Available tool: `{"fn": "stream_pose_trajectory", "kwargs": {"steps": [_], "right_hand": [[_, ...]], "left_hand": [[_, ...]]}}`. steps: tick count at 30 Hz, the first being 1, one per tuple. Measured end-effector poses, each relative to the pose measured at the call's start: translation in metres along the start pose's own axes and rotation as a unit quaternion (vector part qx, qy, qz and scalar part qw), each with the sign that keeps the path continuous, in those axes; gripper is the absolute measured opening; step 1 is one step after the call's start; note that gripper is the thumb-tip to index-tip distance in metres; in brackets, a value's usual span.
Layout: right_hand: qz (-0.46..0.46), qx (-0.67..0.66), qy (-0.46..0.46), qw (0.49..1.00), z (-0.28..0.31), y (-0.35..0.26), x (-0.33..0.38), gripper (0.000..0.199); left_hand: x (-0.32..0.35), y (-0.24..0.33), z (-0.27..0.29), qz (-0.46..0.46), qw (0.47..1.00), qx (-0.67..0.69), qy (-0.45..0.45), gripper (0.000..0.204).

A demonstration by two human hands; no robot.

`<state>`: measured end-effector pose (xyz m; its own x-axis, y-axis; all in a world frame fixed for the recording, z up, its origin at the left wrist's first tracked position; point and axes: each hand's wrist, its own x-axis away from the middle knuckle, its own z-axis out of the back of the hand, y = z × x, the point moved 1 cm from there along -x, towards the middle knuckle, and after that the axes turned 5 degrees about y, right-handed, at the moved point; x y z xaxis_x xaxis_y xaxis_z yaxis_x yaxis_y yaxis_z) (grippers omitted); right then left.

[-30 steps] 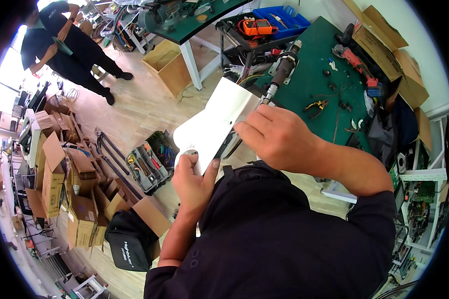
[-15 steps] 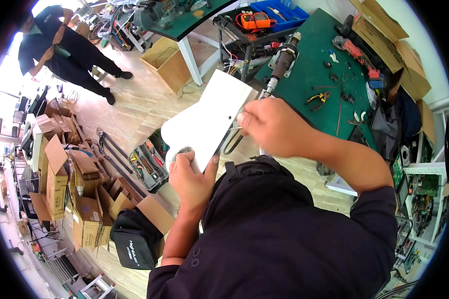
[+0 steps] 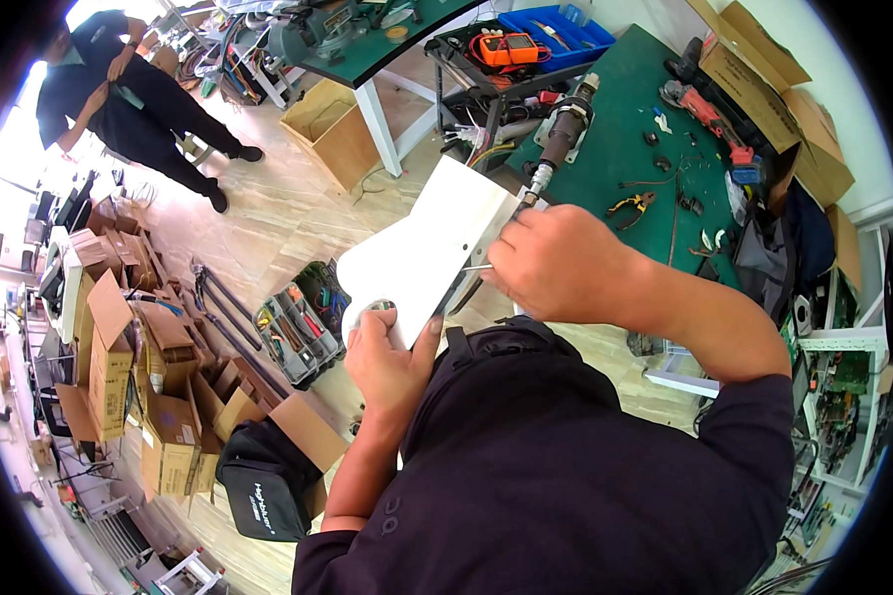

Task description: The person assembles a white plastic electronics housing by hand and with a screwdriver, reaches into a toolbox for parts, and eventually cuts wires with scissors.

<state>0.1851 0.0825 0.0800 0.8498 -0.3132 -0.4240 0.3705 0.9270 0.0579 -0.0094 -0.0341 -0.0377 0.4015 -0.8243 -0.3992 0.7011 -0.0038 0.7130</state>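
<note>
A smooth white casing [image 3: 422, 238] with a wide angular body and a round hole near its lower end is tilted in front of me. My left hand [image 3: 390, 362] is closed around that lower end, thumb on the near edge and fingers by the hole. A slim metal rod [image 3: 477, 268], the shaft of a small tool, reaches from my right hand [image 3: 556, 263] to the casing's right side, near small dark holes. My right fingers are curled tight about the tool, hiding its handle, so its exact kind is unclear.
A green workbench [image 3: 615, 119] at right bears pliers [image 3: 630, 208], a red power tool [image 3: 709, 119] and a dark cylindrical device [image 3: 566, 134]. Cardboard boxes [image 3: 174, 426] and a toolbox [image 3: 298, 332] stand on the floor at left. Another person [image 3: 119, 89] is at far left.
The casing and both hands have shifted slightly right and down. My right hand has turned about the tool, its knuckles now facing up more, with the rod still at the casing's side.
</note>
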Motion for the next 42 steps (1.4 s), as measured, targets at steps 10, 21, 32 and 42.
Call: {"fn": "stream_pose_trajectory", "kwargs": {"steps": [10, 21, 32, 42], "right_hand": [[-0.113, -0.117, 0.014, 0.987, -0.011, -0.013, -0.006, 0.043], [-0.054, -0.029, 0.041, 0.997, 0.011, -0.016, 0.000, 0.036], [0.068, -0.052, 0.042, 0.995, 0.014, -0.006, -0.005, 0.021], [-0.044, -0.056, -0.053, 0.996, 0.009, -0.007, -0.014, 0.012]], "left_hand": [[0.000, -0.010, -0.003, 0.028, 0.998, 0.055, 0.005, 0.041], [-0.006, 0.007, 0.000, 0.182, 0.941, 0.271, -0.093, 0.035], [-0.001, 0.004, 0.001, 0.146, 0.961, 0.200, -0.120, 0.035], [0.007, -0.004, 0.004, 0.135, 0.973, 0.150, -0.108, 0.040]]}}
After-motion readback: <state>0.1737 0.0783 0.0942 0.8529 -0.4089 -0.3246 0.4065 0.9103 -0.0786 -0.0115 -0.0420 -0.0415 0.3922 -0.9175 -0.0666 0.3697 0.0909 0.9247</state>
